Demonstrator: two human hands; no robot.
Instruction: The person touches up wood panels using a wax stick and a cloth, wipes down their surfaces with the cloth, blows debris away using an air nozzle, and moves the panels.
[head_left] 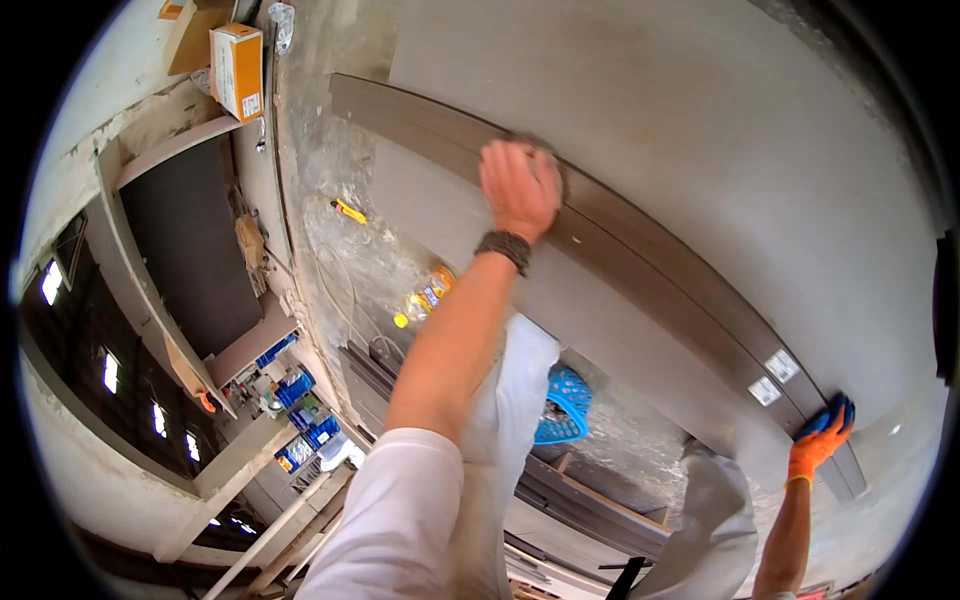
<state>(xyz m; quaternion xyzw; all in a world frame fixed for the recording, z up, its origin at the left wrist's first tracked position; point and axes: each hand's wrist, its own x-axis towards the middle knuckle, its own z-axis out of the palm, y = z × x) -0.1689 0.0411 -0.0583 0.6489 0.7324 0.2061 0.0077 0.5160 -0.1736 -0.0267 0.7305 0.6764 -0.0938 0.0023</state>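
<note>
Two long brown planks (640, 250) lie side by side on a large grey sheet (650, 60). My bare left hand (520, 190), with a dark braided band on its wrist, rests palm down over the far part of the planks. Its fingers reach forward and are slightly blurred; what is under the palm is hidden. Toward the near end, my right hand (825, 432) wears an orange and blue glove and grips the planks' edge. Two white labels (765, 390) are stuck on the planks close to that glove.
A yellow cutter (349, 211) and a yellow-capped bottle (425, 297) lie on the stained floor to the left. A blue plastic basket (567, 405) is by my leg. More dark planks (590, 510) lie behind it. An orange and white box (237, 72) stands at upper left.
</note>
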